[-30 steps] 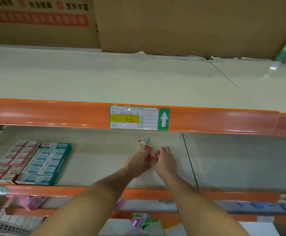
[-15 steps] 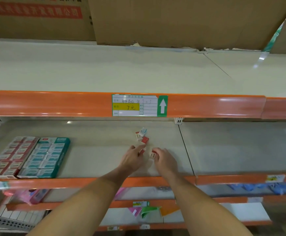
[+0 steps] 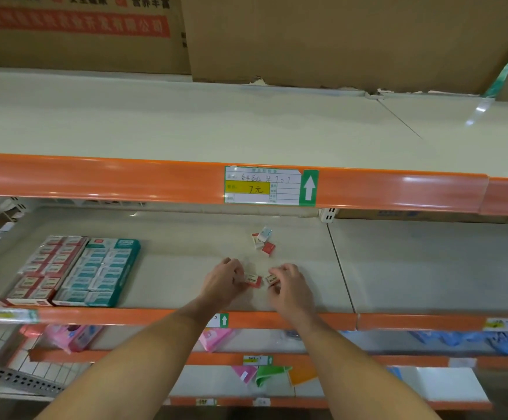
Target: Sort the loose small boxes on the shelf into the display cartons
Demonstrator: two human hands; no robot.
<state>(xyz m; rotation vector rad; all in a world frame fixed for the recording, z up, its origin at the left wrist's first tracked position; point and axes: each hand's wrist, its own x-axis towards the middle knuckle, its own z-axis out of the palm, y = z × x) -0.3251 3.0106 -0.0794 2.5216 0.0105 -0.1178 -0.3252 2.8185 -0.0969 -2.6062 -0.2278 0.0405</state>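
A small red-and-white box (image 3: 253, 279) is pinched by the curled fingers of the left hand (image 3: 223, 281), and a second small box (image 3: 272, 279), white-faced with a red edge, is gripped by the curled fingers of the right hand (image 3: 290, 283). Both boxes are held low over the shelf (image 3: 186, 268), just beside each other but apart. Print on their faces is too small to be read. Farther back on the same shelf, three loose boxes (image 3: 263, 237) are seen in a little heap, red, white and pale blue, touching one another. At the left end, two display cartons are set side by side near the front edge: a red carton (image 3: 46, 269) filled with rows of red-and-white boxes and a teal carton (image 3: 99, 272) filled with rows of white-and-teal boxes. The shelf is pale grey with an orange front rail (image 3: 277, 319). On the orange rail above, a price label (image 3: 263, 185) with a yellow field is fixed. Brown cardboard boxes (image 3: 337, 40) are stacked on the upper shelf.
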